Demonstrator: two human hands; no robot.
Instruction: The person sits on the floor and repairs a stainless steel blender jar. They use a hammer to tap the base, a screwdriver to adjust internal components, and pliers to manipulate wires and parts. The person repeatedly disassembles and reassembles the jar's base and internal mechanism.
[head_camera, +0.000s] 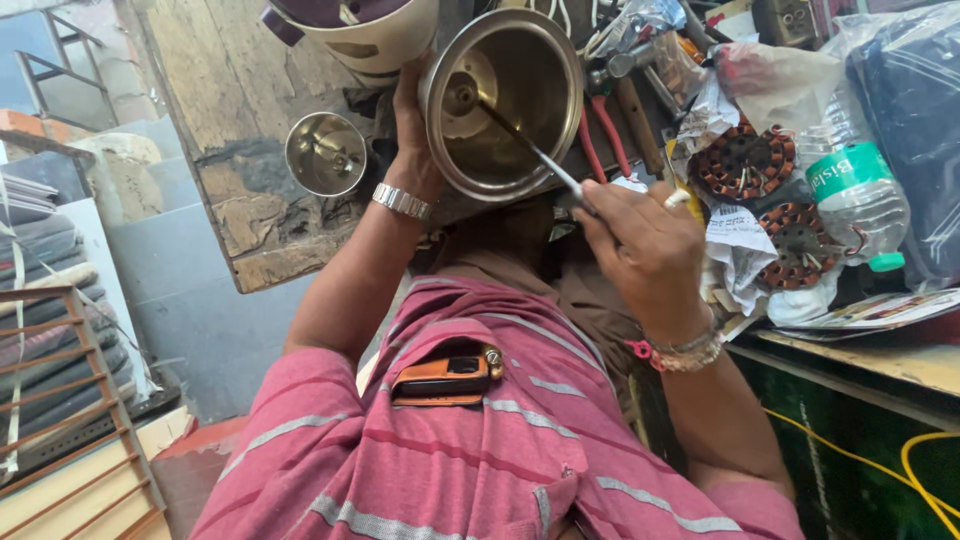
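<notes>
Steel mixer jar (505, 105) tipped mouth-toward-wearer at 12 o'clock of bench, so blade hub inside shows. Left hand (412, 120) clasps jar's outer wall from 9 o'clock side, steadying it. Right hand (640, 245) pinches screwdriver (530, 150), shaft angled up into jar, tip at hub. Second, smaller steel jar (325, 153) stands at 10 o'clock on worn wooden bench (215, 90). Copper-wound motor stators (745, 160), plastic bottle (855, 190), red-handled pliers (600, 135) crowd 2–3 o'clock; open room only leftward, toward bench edge.
</notes>
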